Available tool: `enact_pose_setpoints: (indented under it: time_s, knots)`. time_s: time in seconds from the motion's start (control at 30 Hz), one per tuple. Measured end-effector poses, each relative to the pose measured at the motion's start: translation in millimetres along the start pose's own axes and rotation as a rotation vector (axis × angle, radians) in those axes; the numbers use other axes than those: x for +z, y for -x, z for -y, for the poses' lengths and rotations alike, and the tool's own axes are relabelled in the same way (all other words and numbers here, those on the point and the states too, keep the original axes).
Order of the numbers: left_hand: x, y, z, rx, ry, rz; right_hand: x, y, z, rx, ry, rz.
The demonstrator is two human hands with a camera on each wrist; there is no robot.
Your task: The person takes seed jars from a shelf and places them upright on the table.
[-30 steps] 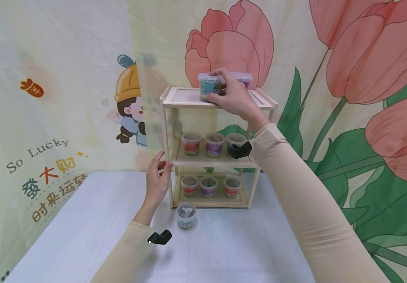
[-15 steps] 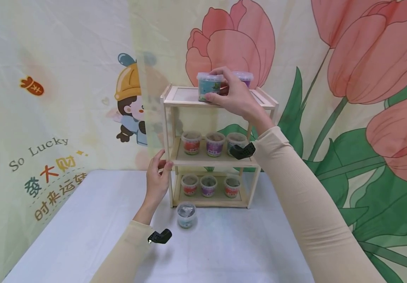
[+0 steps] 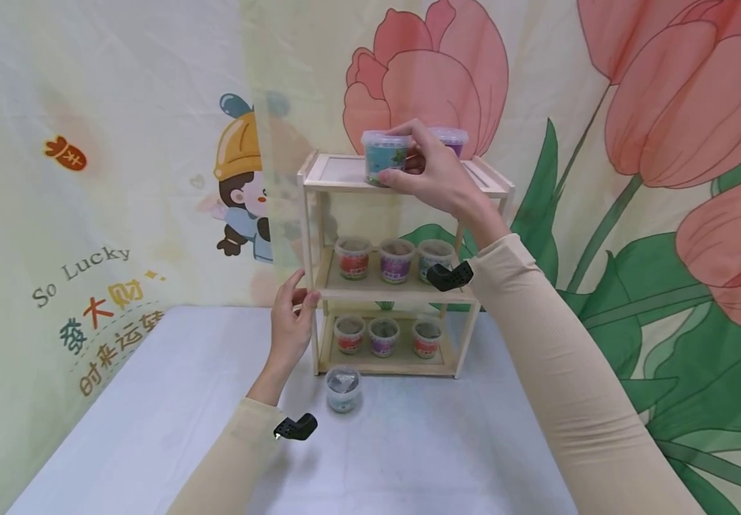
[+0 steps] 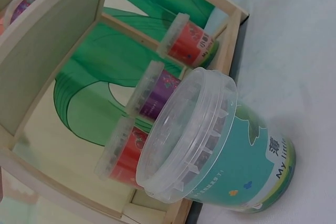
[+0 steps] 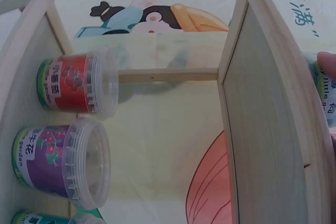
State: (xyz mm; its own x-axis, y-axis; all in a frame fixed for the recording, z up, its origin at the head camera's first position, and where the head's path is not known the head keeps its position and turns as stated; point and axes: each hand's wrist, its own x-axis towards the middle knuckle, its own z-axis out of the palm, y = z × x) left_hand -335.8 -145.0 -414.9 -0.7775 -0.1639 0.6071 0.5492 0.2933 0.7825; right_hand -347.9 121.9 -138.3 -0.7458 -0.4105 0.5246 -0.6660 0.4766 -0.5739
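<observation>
On the top board of a small wooden shelf (image 3: pixel 391 292), my right hand (image 3: pixel 441 172) grips a teal lidded plastic cup (image 3: pixel 385 159) near the front edge, thumb in front. A purple lidded cup (image 3: pixel 450 139) stands behind that hand, partly hidden. My left hand (image 3: pixel 292 322) holds the shelf's left post at middle-board height; its fingertips show at the frame's corner in the right wrist view. Another teal lidded cup (image 4: pixel 241 156) stands upright on the table before the shelf's lower left corner, below the left hand.
The middle board carries a red cup (image 3: pixel 353 259), a purple cup (image 3: pixel 396 262) and a teal cup (image 3: pixel 435 257). Below stand two red cups and a purple cup (image 3: pixel 384 337). White cloth covers the table (image 3: pixel 396 450); a printed curtain (image 3: pixel 171 143) hangs behind the shelf.
The head view has shifted slightly, so the whole scene sits a little further right. Both hands keep their places at the shelf, the right still on the teal cup.
</observation>
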Motion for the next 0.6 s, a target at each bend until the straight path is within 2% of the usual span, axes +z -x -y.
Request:
enact_pose_setpoints:
  time_s: [0.6]
  knots:
    - [2.4,0.7,-0.9,-0.007,-0.031,-0.02,-4.3,17.5,14.9,-0.008,0.13,-0.019]
